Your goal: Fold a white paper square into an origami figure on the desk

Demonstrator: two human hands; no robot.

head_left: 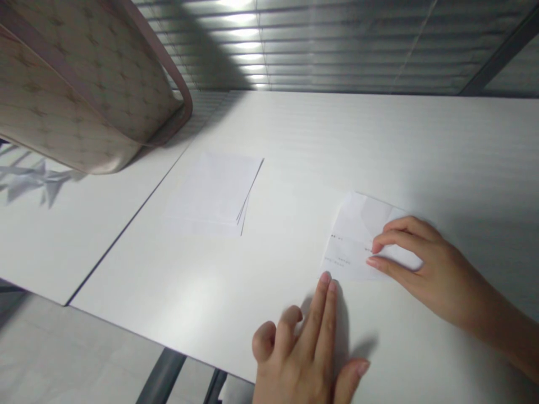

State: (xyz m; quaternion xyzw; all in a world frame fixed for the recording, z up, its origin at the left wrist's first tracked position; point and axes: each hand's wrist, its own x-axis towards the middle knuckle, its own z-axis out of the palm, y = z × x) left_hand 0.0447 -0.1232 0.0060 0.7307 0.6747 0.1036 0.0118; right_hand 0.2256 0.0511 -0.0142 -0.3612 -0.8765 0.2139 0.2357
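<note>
A folded white sheet with small printed lines [349, 241] lies on the white tabletop [320, 140], toward the right. My right hand [433, 269] comes in from the right, with two fingers pressed on the sheet's right part. My left hand [298, 348] sits at the lower edge of the view, its fingertips touching the sheet's bottom edge and its fingers slightly spread. Left of both hands lies a small stack of white paper sheets [214, 193], with its edges slightly fanned, out of reach of either hand's fingertips.
A beige patterned padded bag with a mauve rim [76, 84] hangs over the far left corner. A dark seam divides the table panels. Slatted blinds [337, 45] stand behind the table. Dark metal legs [162, 376] and a grey floor [84, 348] show below its front edge.
</note>
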